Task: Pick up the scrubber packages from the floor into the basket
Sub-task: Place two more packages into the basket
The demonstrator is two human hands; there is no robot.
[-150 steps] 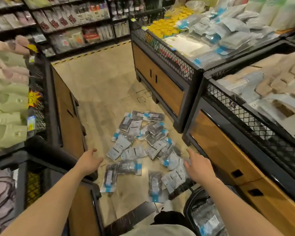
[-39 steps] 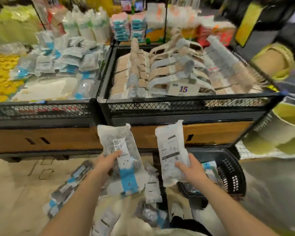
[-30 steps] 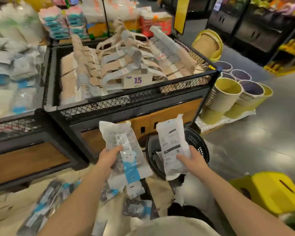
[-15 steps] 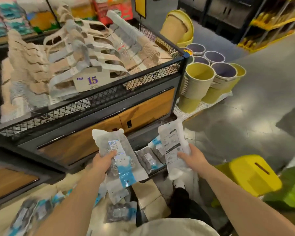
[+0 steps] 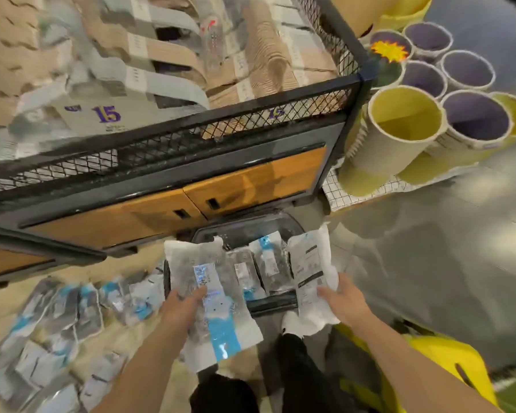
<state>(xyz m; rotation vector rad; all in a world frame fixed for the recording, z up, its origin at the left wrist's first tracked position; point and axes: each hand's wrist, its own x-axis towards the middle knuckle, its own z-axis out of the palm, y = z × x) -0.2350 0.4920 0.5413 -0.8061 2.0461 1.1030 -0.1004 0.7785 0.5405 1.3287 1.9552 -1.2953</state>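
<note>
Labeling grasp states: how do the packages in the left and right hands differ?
The left-hand package shows a blue band and dark contents; the right-hand package shows a plain white side with printed text. The left hand grips its package mid-body, the right hand at the lower edge. Both are held over the basket.

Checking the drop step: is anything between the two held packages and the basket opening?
Nothing visible blocks it. The left hand holds the blue-striped package and the right hand the white package above the near rim of the black basket, whose top is open, with packages already inside.
</note>
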